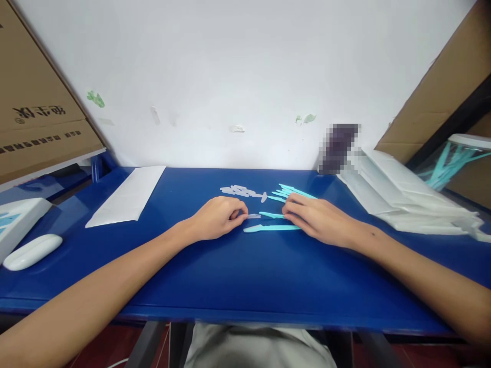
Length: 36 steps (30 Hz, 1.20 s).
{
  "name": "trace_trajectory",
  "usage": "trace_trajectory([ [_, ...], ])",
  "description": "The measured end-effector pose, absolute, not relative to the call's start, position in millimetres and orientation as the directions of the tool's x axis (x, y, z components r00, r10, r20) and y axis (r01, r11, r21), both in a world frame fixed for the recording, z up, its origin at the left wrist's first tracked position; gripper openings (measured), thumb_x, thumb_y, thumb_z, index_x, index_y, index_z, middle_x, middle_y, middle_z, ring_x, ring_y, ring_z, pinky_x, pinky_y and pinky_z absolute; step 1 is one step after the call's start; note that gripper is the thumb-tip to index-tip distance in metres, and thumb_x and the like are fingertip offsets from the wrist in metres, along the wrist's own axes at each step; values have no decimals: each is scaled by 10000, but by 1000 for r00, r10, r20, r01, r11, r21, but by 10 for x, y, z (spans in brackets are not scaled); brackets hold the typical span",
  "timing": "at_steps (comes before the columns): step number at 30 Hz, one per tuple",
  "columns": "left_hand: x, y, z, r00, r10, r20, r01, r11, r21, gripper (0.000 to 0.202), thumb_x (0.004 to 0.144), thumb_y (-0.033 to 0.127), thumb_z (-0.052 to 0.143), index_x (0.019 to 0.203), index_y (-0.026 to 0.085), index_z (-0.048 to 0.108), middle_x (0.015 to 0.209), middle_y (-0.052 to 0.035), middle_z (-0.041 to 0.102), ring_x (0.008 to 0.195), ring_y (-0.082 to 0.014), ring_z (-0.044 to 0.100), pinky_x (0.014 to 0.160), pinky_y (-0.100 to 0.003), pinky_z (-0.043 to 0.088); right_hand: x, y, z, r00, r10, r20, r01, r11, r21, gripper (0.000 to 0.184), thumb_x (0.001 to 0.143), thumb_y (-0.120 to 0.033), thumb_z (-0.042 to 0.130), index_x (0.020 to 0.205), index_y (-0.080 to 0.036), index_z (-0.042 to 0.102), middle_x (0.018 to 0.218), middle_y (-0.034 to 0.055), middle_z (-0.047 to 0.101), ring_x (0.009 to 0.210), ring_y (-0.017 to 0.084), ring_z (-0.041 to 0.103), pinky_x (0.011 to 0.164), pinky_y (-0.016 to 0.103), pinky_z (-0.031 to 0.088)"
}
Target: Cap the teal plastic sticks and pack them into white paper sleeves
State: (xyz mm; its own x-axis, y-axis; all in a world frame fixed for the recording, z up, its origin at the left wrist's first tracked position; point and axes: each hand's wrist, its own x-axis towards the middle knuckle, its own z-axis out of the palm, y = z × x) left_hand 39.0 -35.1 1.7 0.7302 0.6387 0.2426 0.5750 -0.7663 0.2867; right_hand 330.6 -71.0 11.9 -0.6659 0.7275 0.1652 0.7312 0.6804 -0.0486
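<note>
My left hand (218, 217) rests on the blue table (245, 276) with its fingers curled; its fingertips pinch a small clear plastic cap (253, 216). My right hand (318, 219) lies palm down with its fingers closed on the end of a teal plastic stick (271, 215) that points toward the cap. A second teal stick (268, 228) lies just in front of both hands. Behind them sit a loose pile of clear caps (240, 191) and a pile of teal sticks (293, 192).
A white paper sheet (128, 195) lies at the back left. A white oval object (32, 251) and a white box (17, 220) sit at the left edge. Stacked white bags (406, 197) fill the right. Cardboard boxes (38, 117) stand on both sides.
</note>
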Motion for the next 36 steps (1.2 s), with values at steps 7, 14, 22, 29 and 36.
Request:
trace_trajectory([
  [7,383,-346,6,731,640,238,575,-765,290,213,983,288,530,891,174,684,673,16,570,601,-126,496,598,-260,344,3306,-735,131,-687,705,176,726,678,115,339,1075,-312,331,1043,-190,646,1138,104,594,695,149,553,619,302,379],
  [14,458,-337,9,683,679,267,585,-729,357,166,937,217,573,844,170,703,649,18,582,599,-125,511,601,-255,352,3228,-737,170,-731,659,178,670,645,368,221,1011,-166,439,997,-194,658,1127,90,626,591,127,416,620,307,300],
  [22,464,-353,33,663,702,259,614,-708,349,144,913,195,603,822,173,712,639,20,601,600,-125,524,601,-253,356,3216,-729,189,-720,670,182,682,635,363,224,1017,-173,440,1001,-191,663,1095,82,637,582,120,393,636,308,284],
  [29,431,-360,30,661,706,255,609,-703,368,158,929,225,600,834,177,718,641,19,604,599,-124,522,596,-251,361,3292,-729,197,-719,676,159,684,649,334,212,1008,-166,450,980,-202,656,1096,75,629,586,130,369,631,301,275],
  [36,534,-373,-7,717,639,279,514,-755,406,187,955,235,585,855,170,729,654,12,618,589,-117,513,593,-246,362,3116,-724,135,-769,597,226,638,704,313,276,1038,-195,412,975,-186,680,1059,83,652,703,164,521,691,321,327],
])
